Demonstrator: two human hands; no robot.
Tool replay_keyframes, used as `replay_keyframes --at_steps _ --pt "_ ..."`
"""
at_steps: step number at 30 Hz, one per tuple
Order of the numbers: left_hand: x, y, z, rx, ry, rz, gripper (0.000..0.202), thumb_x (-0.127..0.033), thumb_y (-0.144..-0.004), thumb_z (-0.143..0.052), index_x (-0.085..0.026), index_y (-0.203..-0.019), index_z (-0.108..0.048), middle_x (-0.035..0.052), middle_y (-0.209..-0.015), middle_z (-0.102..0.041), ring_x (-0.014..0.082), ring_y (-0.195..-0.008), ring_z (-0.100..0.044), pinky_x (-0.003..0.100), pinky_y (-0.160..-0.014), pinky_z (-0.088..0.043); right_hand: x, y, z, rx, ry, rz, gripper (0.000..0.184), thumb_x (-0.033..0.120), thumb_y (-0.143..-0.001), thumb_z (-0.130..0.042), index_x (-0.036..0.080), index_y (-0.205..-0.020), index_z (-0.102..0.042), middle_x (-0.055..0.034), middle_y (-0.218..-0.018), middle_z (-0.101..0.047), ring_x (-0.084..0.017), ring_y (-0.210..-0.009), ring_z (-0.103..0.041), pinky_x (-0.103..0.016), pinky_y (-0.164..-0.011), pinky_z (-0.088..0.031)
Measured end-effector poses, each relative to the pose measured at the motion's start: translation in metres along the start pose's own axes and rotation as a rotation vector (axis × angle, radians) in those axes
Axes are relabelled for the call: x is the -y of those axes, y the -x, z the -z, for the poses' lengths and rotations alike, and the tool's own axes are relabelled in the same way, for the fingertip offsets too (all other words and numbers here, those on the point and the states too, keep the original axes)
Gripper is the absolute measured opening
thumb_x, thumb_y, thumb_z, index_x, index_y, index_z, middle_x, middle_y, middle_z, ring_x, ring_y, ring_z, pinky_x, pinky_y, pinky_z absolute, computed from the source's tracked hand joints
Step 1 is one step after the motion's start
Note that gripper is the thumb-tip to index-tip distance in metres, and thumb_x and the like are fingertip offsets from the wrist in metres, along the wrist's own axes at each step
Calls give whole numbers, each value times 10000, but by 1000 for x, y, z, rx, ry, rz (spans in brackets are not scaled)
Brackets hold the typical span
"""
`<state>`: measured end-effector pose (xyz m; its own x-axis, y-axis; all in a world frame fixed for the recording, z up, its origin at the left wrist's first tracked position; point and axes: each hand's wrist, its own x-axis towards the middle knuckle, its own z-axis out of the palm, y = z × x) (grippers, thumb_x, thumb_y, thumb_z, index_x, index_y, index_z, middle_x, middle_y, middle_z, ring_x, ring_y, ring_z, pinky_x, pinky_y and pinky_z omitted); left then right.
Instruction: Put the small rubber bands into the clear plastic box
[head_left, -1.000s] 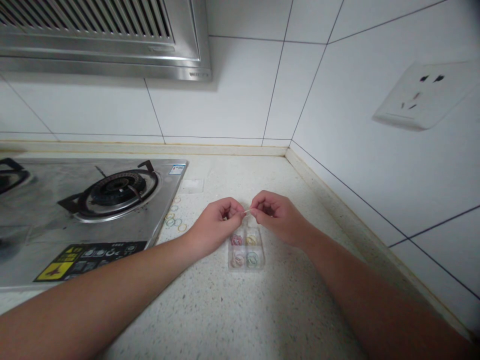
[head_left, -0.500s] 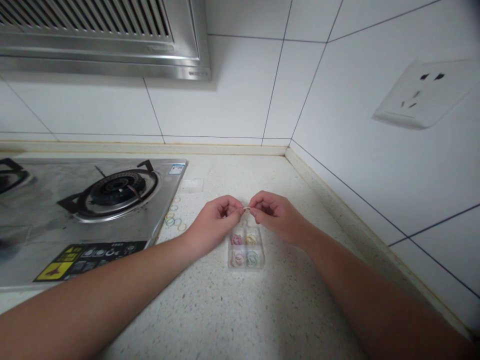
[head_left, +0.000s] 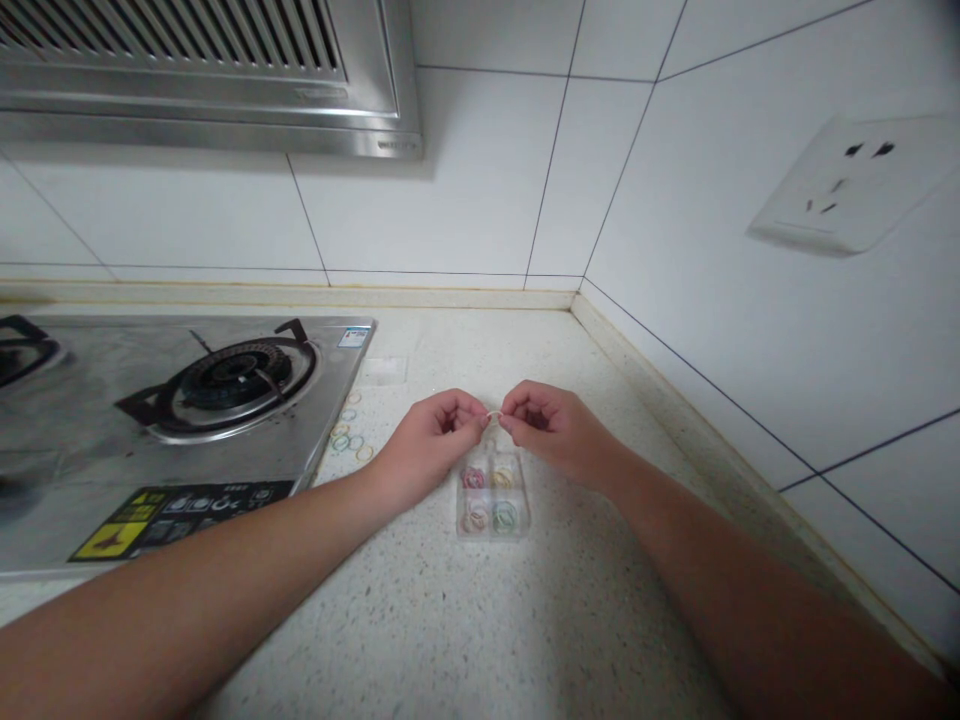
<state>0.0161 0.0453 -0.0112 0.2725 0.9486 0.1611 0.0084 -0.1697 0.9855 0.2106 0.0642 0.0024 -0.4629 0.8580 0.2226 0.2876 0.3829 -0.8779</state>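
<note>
Between my two hands, just above the far end of a clear box, is a pale rubber band [head_left: 493, 414]. My left hand [head_left: 442, 430] pinches its left side with thumb and fingertips, and my right hand [head_left: 547, 425] pinches its right side. The clear compartment box [head_left: 491, 538] stands on the counter below them. Rubber bands lie sorted by colour in it: red ones [head_left: 473, 478], yellow ones [head_left: 503, 480], pale brownish ones [head_left: 476, 518] and green ones [head_left: 505, 516]. My fingers hide part of the held band.
Several loose rubber bands [head_left: 356, 443] lie on the counter [head_left: 420, 620] left of my left hand, near the gas stove [head_left: 330, 400]. Behind them is a flat clear plastic piece [head_left: 384, 371]. A range hood [head_left: 375, 100] overhangs the stove. Tiled walls, one with a socket [head_left: 847, 190], bound the corner.
My right hand has shifted very slightly right, so a little more of the rubber band shows between my fingertips. The box and loose bands stay in place.
</note>
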Motion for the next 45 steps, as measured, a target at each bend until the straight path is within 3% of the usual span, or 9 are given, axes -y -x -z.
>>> replay_keyframes --at_steps 45 --pt "-2 2 -1 14 62 -7 219 -351 -856 -679 -144 -843 -608 -45 -650 -503 80 -595 -424 221 -572 -332 -1 1 1 -21 -42 27 178 331 -847 -659 183 -809 -566 60 -612 -478 -76 -548 -408 -220 -495 -306"
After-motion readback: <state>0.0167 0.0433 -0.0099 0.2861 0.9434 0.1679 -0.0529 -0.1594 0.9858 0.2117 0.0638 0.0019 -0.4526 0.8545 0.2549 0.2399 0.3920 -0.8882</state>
